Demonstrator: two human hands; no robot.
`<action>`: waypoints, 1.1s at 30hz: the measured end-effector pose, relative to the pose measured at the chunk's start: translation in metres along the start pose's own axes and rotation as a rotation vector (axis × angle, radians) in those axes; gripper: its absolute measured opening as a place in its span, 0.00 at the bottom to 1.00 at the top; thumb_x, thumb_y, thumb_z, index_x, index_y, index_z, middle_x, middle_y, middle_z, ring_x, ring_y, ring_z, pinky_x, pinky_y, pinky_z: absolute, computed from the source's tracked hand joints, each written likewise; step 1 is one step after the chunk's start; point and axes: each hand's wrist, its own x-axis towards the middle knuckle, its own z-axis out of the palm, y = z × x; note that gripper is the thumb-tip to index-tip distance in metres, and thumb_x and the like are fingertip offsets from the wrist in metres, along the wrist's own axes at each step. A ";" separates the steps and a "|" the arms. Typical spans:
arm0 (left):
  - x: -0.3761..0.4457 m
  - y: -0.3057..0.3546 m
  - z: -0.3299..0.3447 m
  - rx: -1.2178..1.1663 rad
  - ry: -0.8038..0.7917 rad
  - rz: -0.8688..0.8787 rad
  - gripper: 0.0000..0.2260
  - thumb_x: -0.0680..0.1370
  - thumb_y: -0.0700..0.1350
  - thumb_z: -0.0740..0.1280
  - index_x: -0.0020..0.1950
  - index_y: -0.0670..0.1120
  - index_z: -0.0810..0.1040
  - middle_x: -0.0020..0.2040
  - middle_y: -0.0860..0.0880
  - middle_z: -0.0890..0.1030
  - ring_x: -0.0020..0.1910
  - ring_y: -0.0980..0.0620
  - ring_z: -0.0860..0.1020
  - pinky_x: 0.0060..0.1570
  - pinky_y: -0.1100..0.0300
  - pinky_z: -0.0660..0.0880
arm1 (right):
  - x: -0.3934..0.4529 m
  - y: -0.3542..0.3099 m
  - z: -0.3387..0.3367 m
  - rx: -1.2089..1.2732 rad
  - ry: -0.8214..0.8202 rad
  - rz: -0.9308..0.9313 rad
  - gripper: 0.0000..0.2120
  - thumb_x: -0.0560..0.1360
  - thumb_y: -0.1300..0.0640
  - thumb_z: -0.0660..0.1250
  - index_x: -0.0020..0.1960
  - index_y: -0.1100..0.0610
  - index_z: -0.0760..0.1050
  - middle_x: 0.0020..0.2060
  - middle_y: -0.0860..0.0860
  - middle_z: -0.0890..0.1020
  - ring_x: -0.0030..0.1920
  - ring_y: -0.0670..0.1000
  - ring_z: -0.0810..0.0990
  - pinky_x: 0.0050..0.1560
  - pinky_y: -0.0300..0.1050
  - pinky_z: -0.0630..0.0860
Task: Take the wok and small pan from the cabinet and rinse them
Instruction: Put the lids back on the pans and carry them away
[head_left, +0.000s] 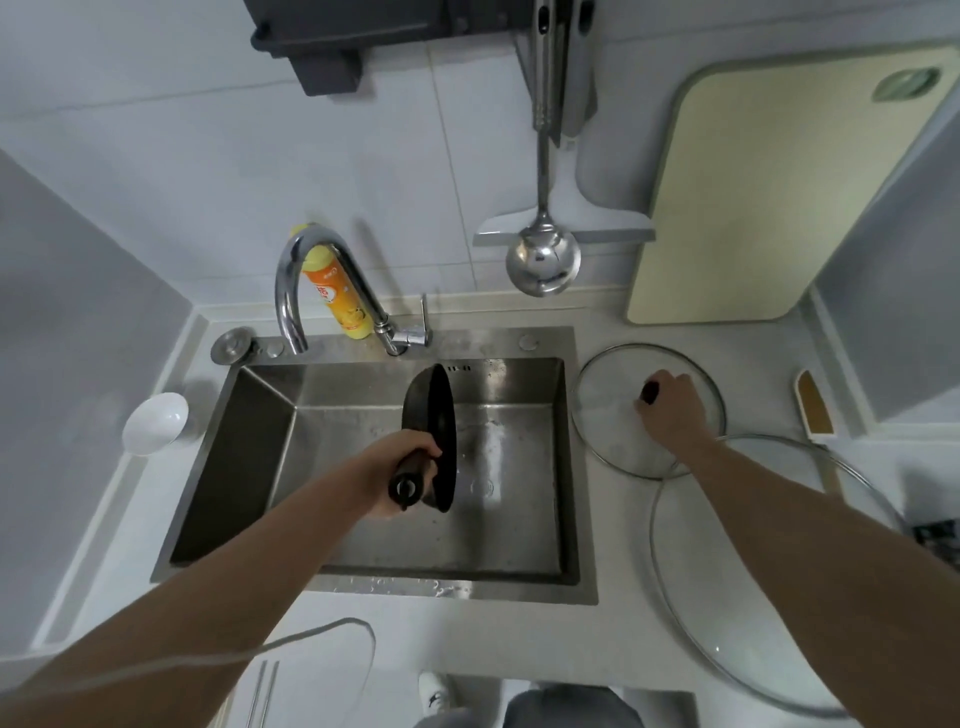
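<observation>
A small black pan (434, 415) hangs on edge over the steel sink (260, 415), its open side turned right. My left hand (402, 470) grips its black handle near the sink's middle. On the counter to the right lies a small glass lid (608, 410); my right hand (672, 410) is closed on its dark knob. No water runs from the chrome faucet (301, 291) behind the sink. No wok is in view.
A larger glass lid (727, 623) lies at the front right, under my right forearm. A white bowl (155, 422) sits left of the sink. An orange detergent bottle (337, 301) stands behind the faucet. A ladle (543, 260), a cutting board (753, 197) lean or hang at the wall.
</observation>
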 end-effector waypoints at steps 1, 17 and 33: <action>0.000 0.001 0.004 -0.009 -0.002 0.000 0.06 0.74 0.41 0.67 0.38 0.42 0.73 0.29 0.48 0.75 0.22 0.53 0.74 0.20 0.67 0.71 | 0.001 -0.001 0.000 0.004 -0.002 -0.010 0.16 0.78 0.56 0.68 0.63 0.62 0.71 0.59 0.63 0.70 0.52 0.64 0.76 0.52 0.52 0.74; 0.012 0.001 0.002 0.164 0.132 0.099 0.07 0.82 0.37 0.58 0.46 0.36 0.68 0.21 0.44 0.72 0.15 0.52 0.71 0.17 0.65 0.70 | -0.017 -0.050 -0.015 0.256 -0.128 -0.239 0.12 0.72 0.53 0.75 0.54 0.55 0.79 0.48 0.52 0.82 0.48 0.52 0.81 0.52 0.45 0.76; -0.043 -0.016 -0.077 0.214 -0.265 0.068 0.09 0.82 0.41 0.62 0.43 0.40 0.70 0.28 0.45 0.76 0.17 0.56 0.72 0.16 0.67 0.70 | -0.187 -0.142 -0.006 0.541 -0.043 -0.155 0.05 0.72 0.62 0.76 0.46 0.57 0.81 0.36 0.53 0.81 0.29 0.42 0.79 0.35 0.38 0.77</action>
